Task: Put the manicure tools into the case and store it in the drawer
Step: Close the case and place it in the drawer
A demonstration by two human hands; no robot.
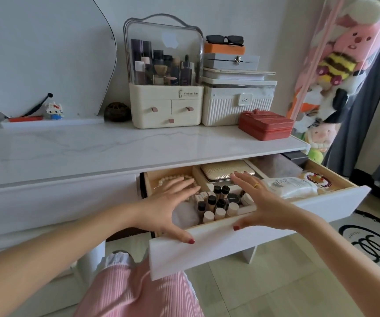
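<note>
**Drawer open, case laid inside**

Lower centre: drawer (253, 243) pulled out, its white front nearest. 2 hands above it, both spread wide, holding nothing. Left hand (173, 202) has its thumb on the front edge; right hand (262, 202) likewise, fingers reaching back. Just beyond the right fingertips, mid-frame: gold textured case (225, 171), lying flat and closed in a rear compartment, long axis running left-right across the frame. No loose tools visible. Judged: packing done, case stowed; drawer not yet shut.
</note>
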